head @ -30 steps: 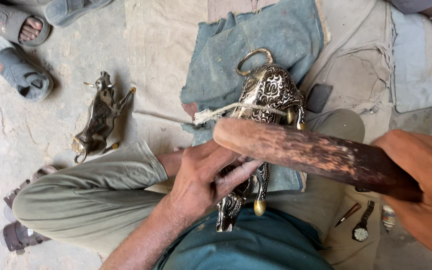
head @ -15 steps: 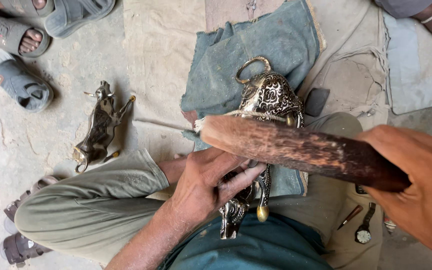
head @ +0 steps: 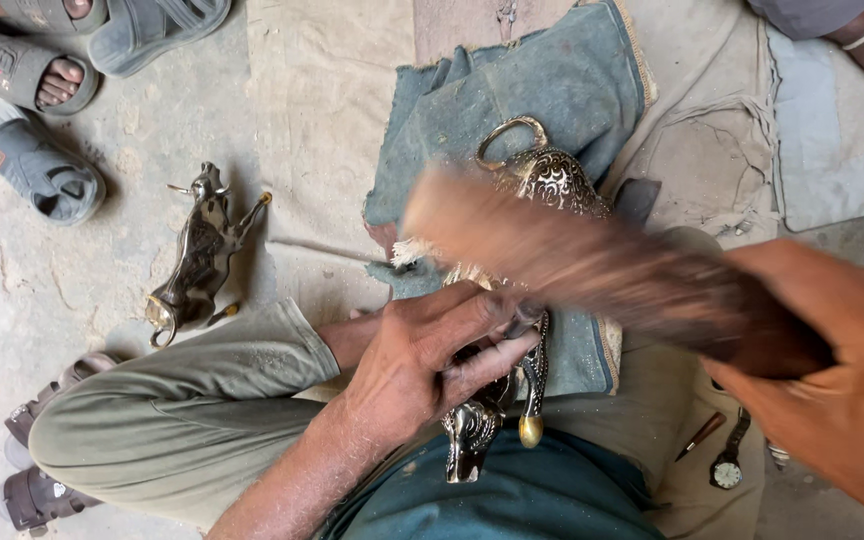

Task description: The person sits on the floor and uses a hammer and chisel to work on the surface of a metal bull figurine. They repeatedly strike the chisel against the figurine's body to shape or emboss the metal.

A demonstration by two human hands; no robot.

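My left hand [head: 432, 360] grips an engraved metal bull figurine [head: 552, 180] that lies along my lap on a blue-green cloth [head: 552, 90]. Its head and a gold-tipped horn stick out below my fingers, near my waist. My right hand [head: 832, 380] is shut on the dark end of a thick wooden stick [head: 592, 265]. The stick is blurred with motion and lies across the figurine, just above my left hand. A thin tool under my left fingers is mostly hidden.
A second metal bull figurine [head: 197, 255] lies on the ground to the left. Another person's sandalled feet [head: 37, 80] are at the top left. A wristwatch [head: 727, 465] and a small pointed tool [head: 700, 437] lie by my right leg. Beige sacking [head: 332, 110] covers the floor.
The wooden stick has swung down towards the figurine and is now motion-blurred. My left hand keeps its hold on the figurine. The view has shifted slightly.
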